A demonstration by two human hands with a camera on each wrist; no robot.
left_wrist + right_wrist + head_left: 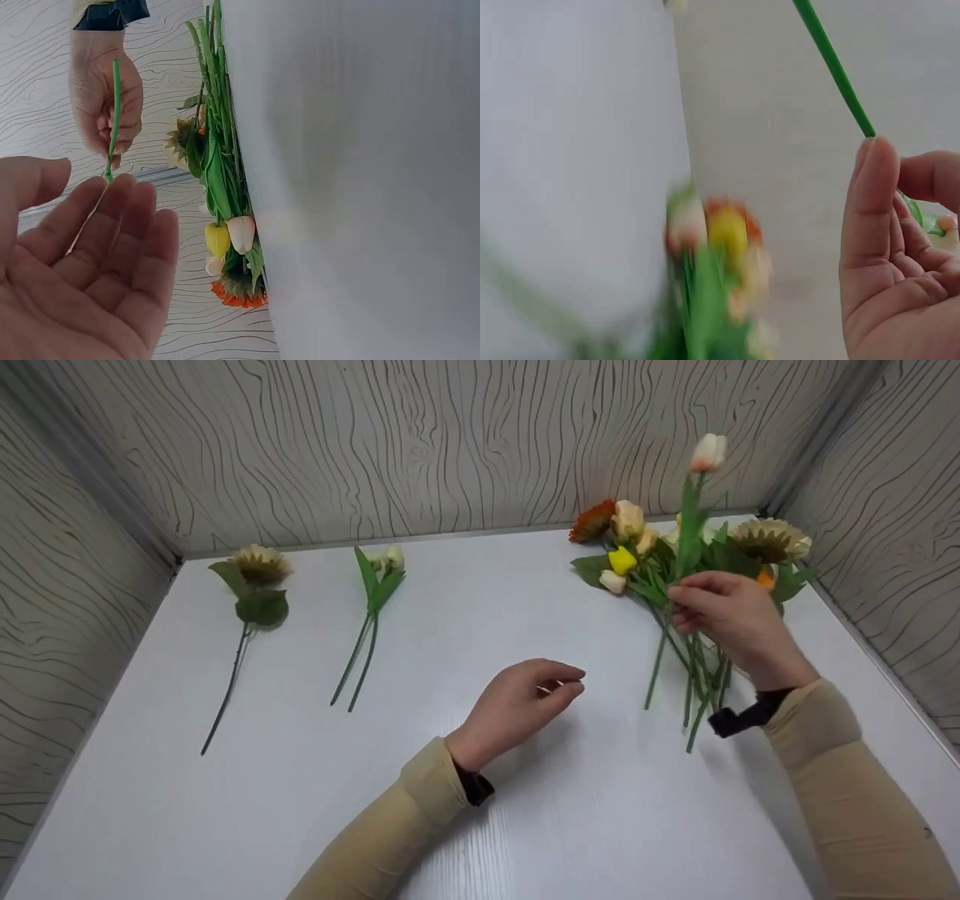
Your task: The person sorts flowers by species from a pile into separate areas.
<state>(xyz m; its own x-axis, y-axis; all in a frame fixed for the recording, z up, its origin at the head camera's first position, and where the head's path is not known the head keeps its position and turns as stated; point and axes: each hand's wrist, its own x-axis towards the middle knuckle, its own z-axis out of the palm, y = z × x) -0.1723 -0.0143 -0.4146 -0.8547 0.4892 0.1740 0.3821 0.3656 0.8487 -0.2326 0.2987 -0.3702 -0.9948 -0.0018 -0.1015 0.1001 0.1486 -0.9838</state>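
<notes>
Above the pile of flowers on the right, my right hand (731,619) pinches a white-and-pink tulip (709,452) by its green stem, thumb against fingers. The tulip stands upright, bloom above the hand, and its bare stem (836,67) runs past the thumb in the right wrist view. My left hand (517,705) is over the middle of the table, holding nothing, its fingers loosely bent and pointing right. Seen from the left wrist, its fingers (135,247) are spread side by side. The pile holds a yellow tulip (622,560), an orange-red flower (592,520) and a large cream bloom (769,540).
At the left of the white table (247,817) lies a cream sunflower-like bloom (261,565) on a long dark stem. Two white tulips (392,558) lie side by side to its right. Walls patterned with wood-grain lines (450,442) stand behind and at both sides.
</notes>
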